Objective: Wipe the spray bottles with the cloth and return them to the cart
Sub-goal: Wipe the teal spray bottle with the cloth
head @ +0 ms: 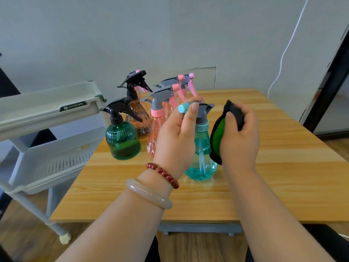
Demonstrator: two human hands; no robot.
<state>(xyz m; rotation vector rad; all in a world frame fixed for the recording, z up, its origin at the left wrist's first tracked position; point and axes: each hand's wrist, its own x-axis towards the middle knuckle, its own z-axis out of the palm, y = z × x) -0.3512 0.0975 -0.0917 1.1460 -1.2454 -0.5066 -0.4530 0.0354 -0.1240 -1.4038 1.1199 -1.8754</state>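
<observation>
A clear teal spray bottle [201, 163] with a grey head stands on the wooden table [283, 176]. My left hand [175, 137] grips its spray head from the left, thumb near the light-blue nozzle. My right hand [239, 137] holds a green cloth with black edging [219, 137] against the bottle's right side. Behind stand a dark green bottle with a black head [122, 140], a brown one [138, 118] and several pink ones [156, 129]. The white cart [54, 129] stands to the left of the table.
The cart has a top tray [37, 112] and a perforated lower tray [62, 163], both without bottles in the parts I see. A white cable [285, 52] hangs down the wall at the right. A dark door frame [328, 87] borders the table's right side.
</observation>
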